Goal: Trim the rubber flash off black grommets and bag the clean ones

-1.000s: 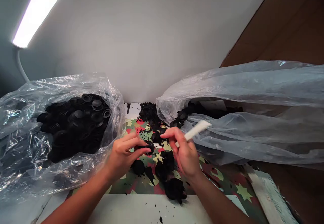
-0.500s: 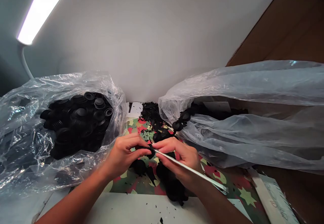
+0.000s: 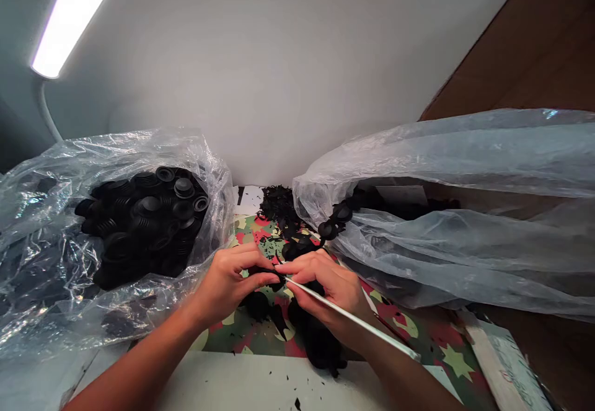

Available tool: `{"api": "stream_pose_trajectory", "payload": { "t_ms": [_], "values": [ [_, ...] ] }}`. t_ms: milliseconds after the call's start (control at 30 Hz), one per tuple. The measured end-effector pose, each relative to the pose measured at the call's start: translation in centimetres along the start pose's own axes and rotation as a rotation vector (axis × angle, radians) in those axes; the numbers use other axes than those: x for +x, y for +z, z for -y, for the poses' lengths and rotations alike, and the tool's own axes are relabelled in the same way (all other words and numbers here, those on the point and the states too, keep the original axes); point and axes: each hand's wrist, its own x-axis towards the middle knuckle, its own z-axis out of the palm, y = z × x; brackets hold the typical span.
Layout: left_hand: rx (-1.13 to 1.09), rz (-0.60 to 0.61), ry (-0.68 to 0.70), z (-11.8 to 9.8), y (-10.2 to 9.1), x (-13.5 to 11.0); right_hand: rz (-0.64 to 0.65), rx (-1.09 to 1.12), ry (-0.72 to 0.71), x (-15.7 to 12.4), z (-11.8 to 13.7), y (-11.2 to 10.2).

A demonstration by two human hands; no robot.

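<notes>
L hand (image 3: 237,274) is pinching a small blk pc (image 3: 277,286) btwn thumb & index; pc is sitting mid-tabletop area, mostly hidden by fingers. R hand (image 3: 328,287) is gripping a thin white tool (image 3: 357,319), fingers pressing tog. around it, tip pointing at the blk pc; can't tell if it's touching. More blk pcs (image 3: 320,343) are lying under R hand on the patterned tabletop (image 3: 242,341). L plastic bag (image 3: 218,200) is holding ribbed blk parts (image 3: 149,206); R plastic bag (image 3: 465,256) is lying opp., blk scraps (image 3: 277,203) piling btwn.
</notes>
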Motion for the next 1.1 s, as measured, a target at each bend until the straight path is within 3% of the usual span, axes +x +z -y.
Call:
{"api": "stream_pose_trajectory", "payload": {
  "t_ms": [300, 433, 567, 733, 933, 1100],
  "values": [
    [0.030, 0.031, 0.022, 0.3, 0.1, -0.1, 0.007, -0.011, -0.021, -0.1, -0.3, -0.1],
    [0.042, 0.027, 0.046, 0.4, 0.2, -0.2, 0.007, -0.086, -0.103, 0.0, 0.0, 0.2],
    [0.052, 0.001, 0.036, 0.6, 0.3, -0.2, -0.078, -0.273, -0.242, -0.3, -0.3, 1.7],
    [0.061, -0.035, 0.042, 0.3, 0.0, 0.0, -0.176, -0.431, -0.165, -0.3, -2.1, 1.9],
    [0.074, -0.076, 0.118, 0.1, -0.2, -0.1, -0.231, -0.200, -0.051, -0.1, -1.3, 0.6],
    [0.144, -0.078, 0.188, 0.2, -0.2, -0.1, -0.105, -0.056, -0.115, -0.1, 0.1, 0.4]
  ]
}}
